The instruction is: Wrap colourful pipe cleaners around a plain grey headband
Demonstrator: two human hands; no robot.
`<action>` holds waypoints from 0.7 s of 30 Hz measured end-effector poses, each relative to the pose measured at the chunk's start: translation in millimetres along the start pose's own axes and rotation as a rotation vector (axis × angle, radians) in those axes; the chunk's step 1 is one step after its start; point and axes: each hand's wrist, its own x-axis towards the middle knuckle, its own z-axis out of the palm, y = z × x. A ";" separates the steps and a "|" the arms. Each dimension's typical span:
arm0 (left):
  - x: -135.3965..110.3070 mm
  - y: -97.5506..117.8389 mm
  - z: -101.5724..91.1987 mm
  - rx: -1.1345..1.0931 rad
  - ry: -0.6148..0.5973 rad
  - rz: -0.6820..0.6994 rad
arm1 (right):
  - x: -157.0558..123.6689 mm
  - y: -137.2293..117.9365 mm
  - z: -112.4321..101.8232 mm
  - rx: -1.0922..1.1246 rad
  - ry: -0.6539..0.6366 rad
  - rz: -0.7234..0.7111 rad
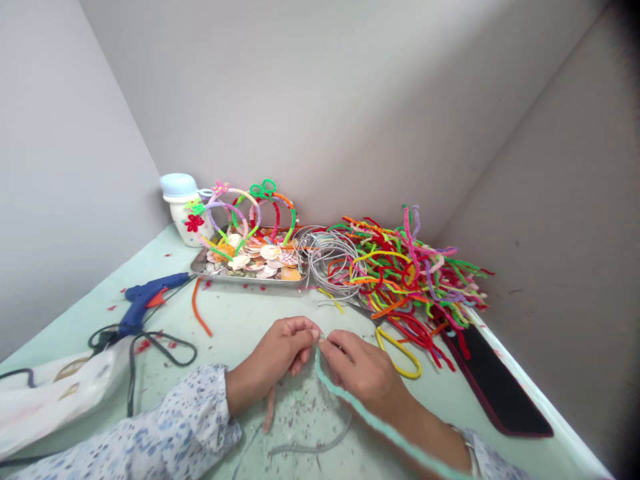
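Note:
My left hand (285, 348) and my right hand (364, 368) meet over the middle of the table, their fingertips pinched close together. Between them is one end of a mint-green pipe cleaner (377, 423). Its long tail runs down across my right hand and forearm toward the bottom edge. Fingers partly hide the pinched end, so I cannot tell whether a wire is in there too. On the table below lie a grey pipe cleaner piece (310, 448) and a short brownish-pink piece (270, 408).
Behind my hands, a metal tray (250, 281) holds shells and colourful pipe-cleaner hoops (259, 217). Coiled wire (336, 263) adjoins a large pipe-cleaner heap (415, 267). A blue glue gun (145, 300) with its cord lies left. A white lidded bottle (185, 213) and dark flat case (500, 380) flank these.

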 end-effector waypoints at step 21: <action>-1.2 -0.3 1.8 0.085 0.008 0.086 | 5.7 1.5 3.3 0.668 -0.001 0.652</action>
